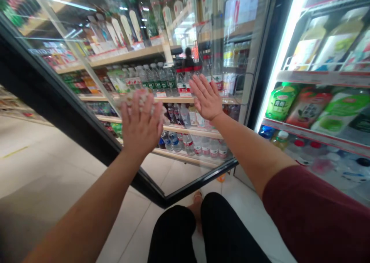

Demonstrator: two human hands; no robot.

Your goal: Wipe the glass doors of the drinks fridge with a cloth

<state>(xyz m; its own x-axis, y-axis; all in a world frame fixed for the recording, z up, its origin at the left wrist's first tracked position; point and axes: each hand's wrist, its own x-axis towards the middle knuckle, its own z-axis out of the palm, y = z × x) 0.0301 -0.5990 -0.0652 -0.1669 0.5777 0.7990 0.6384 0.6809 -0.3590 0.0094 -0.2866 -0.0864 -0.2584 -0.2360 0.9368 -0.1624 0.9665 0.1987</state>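
A glass cooler door with a black frame stands swung open in front of me. My left hand presses a crumpled, light-coloured patterned cloth against the pane, its fingers spread over the cloth. Part of the cloth shows past the fingertips and beside the little-finger and thumb edges; the palm covers the rest. Higher and to the right, my right hand lies on or very close to the same glass, fingers stretched out and holding nothing.
Right of the door is a lit cooler with drink bottles on shelves. Through or in the glass appear wooden shelves with several rows of bottles. My knees are close under the door's lower corner, above a tiled floor.
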